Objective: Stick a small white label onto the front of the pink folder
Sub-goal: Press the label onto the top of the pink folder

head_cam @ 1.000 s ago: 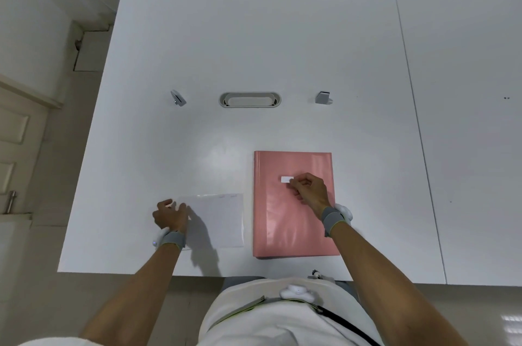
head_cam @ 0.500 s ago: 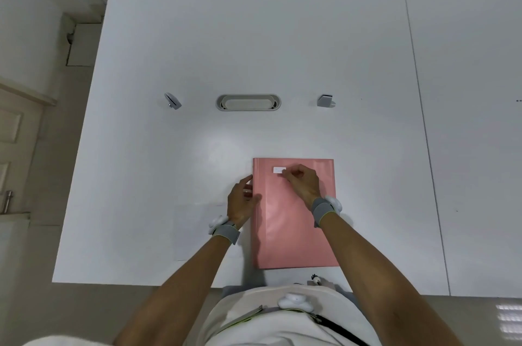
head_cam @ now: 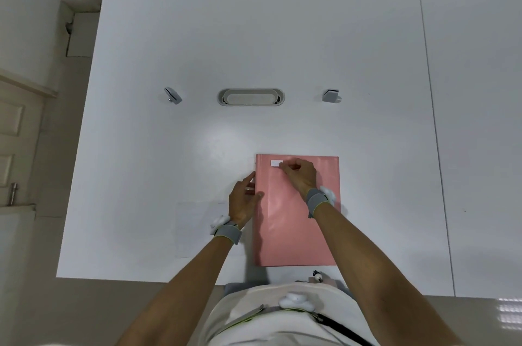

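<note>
A pink folder point(head_cam: 293, 232) lies flat near the front edge of the white table point(head_cam: 254, 35). A small white label point(head_cam: 276, 163) sits at the folder's upper left corner. My right hand point(head_cam: 300, 176) rests on the folder with its fingertips pinched on the label's right end. My left hand point(head_cam: 243, 198) lies against the folder's left edge, fingers spread, thumb on the pink cover.
A pale sheet point(head_cam: 197, 228) lies on the table left of the folder, partly under my left forearm. Farther back sit an oval cable grommet point(head_cam: 250, 97) and two small grey clips point(head_cam: 173, 95) point(head_cam: 331, 95). A second table point(head_cam: 480, 119) adjoins on the right.
My left hand moved from the pale sheet to the folder's left edge. My right hand carried the label up and left to the folder's top left corner.
</note>
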A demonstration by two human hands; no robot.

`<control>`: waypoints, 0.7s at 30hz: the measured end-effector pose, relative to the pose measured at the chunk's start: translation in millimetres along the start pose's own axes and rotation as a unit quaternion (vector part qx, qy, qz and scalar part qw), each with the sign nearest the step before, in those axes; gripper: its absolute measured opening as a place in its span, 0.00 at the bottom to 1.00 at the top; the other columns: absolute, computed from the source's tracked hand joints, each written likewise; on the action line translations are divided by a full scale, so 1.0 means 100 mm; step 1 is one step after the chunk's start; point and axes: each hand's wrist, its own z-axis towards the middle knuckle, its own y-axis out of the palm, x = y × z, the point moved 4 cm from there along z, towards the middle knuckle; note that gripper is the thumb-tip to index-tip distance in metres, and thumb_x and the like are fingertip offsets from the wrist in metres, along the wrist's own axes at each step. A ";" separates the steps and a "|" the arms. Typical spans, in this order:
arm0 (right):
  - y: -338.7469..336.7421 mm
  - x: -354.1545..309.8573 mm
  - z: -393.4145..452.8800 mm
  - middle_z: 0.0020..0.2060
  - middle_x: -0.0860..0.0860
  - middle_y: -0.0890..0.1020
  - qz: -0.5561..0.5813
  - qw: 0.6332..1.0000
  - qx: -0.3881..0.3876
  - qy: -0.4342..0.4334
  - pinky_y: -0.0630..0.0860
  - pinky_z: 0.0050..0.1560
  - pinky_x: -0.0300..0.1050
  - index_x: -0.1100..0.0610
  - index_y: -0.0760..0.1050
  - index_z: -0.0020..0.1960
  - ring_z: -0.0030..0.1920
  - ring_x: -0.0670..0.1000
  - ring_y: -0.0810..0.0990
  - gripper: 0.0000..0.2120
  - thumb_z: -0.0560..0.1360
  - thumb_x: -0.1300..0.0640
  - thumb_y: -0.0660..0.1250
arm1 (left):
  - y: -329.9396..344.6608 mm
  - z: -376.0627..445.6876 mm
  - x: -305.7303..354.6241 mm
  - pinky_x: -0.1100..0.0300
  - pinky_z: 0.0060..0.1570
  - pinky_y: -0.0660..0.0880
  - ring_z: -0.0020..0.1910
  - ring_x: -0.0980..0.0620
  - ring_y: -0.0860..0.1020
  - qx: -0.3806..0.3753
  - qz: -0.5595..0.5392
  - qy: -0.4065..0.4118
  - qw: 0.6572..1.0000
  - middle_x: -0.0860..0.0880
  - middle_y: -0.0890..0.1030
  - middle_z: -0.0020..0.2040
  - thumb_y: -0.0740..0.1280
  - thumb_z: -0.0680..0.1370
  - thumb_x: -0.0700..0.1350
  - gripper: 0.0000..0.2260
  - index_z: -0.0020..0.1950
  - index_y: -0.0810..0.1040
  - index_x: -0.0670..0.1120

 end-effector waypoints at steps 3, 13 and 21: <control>0.01 -0.01 0.02 0.48 0.56 0.87 -0.014 1.000 0.007 0.001 0.79 0.58 0.44 0.63 0.87 0.54 0.47 0.49 0.80 0.09 0.77 0.60 0.75 | 0.00 0.01 -0.01 0.48 0.66 0.79 0.58 0.39 0.82 0.002 -0.008 -0.002 1.000 0.36 0.79 0.60 0.73 0.77 0.35 0.28 0.76 0.73 0.48; 0.04 0.00 0.07 0.52 0.59 0.88 -0.042 0.999 0.022 0.004 0.79 0.59 0.45 0.64 0.87 0.53 0.47 0.50 0.80 0.09 0.77 0.60 0.74 | 0.00 0.04 -0.02 0.46 0.65 0.80 0.58 0.38 0.82 0.001 -0.007 0.001 1.000 0.37 0.80 0.60 0.73 0.77 0.36 0.27 0.76 0.73 0.47; 0.07 0.00 0.07 0.43 0.53 0.86 -0.040 0.999 0.030 0.011 0.75 0.51 0.38 0.63 0.87 0.51 0.46 0.50 0.81 0.07 0.76 0.61 0.74 | 0.00 0.06 -0.03 0.48 0.64 0.81 0.57 0.40 0.82 -0.005 -0.004 0.006 1.000 0.39 0.80 0.61 0.74 0.78 0.37 0.28 0.76 0.73 0.48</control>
